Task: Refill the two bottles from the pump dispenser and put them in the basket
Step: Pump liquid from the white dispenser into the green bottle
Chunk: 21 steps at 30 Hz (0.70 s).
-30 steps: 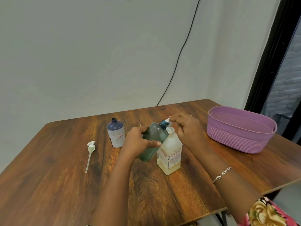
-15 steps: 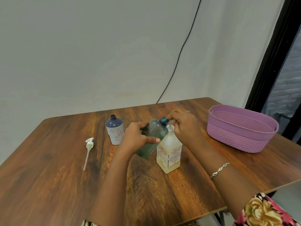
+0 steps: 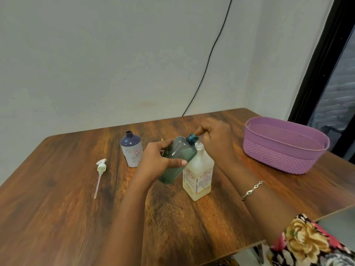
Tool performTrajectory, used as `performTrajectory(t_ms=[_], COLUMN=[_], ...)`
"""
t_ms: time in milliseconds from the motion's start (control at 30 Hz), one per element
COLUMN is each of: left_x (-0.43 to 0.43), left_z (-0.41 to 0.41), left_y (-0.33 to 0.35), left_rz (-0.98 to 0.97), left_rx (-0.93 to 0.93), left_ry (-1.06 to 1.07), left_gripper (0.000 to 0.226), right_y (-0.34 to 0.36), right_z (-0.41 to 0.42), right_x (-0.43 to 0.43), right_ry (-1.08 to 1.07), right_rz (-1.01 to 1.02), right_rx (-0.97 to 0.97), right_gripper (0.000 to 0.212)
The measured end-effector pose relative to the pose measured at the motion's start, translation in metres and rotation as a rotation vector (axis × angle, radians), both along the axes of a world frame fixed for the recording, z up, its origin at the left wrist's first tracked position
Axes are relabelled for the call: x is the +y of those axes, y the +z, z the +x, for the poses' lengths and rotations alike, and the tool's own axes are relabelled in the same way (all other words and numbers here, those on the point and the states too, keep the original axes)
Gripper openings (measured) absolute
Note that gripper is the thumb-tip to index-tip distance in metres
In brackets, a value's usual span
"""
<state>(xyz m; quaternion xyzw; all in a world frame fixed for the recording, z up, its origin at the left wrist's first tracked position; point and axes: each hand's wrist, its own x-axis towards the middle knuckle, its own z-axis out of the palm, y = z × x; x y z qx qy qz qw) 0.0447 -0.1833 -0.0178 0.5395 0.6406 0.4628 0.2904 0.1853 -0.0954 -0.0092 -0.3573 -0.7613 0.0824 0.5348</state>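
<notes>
Plain room: wooden table (image 3: 57, 208), bare wall (image 3: 115, 54)

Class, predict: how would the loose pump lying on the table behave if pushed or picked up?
The loose pump is probably very light, being small plastic. Its thin tube likely flexes. Its side-jutting nozzle should stop it rolling far.

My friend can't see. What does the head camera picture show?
A person's left hand holds a tilted green bottle with its open neck at the nozzle of a pump dispenser, whose top the right hand holds. A capless blue bottle and a loose pump are left of them on the wooden table; a purple basket stands at the right.
</notes>
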Motion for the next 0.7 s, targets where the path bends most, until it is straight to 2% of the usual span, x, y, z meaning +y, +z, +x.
performTrajectory(t_ms=[200,467,700], left_x=[-0.001,-0.008,-0.007], left_z=[0.001,0.003,0.006], left_y=[-0.007,-0.005,-0.012], left_rz=[-0.004,0.022,0.035], left_rx=[-0.012,-0.045,-0.073], left_ry=[0.008,0.019,0.043], left_gripper=[0.077,0.074,0.076], right_y=[-0.022,-0.003,-0.025], right_z=[-0.007,-0.002,-0.008], right_x=[-0.001,0.001,-0.001], right_ry=[-0.031,0.015,-0.047], right_rz=[0.096,0.04,0.177], right_rx=[0.026,0.031,0.052], right_gripper=[0.017,0.022,0.019])
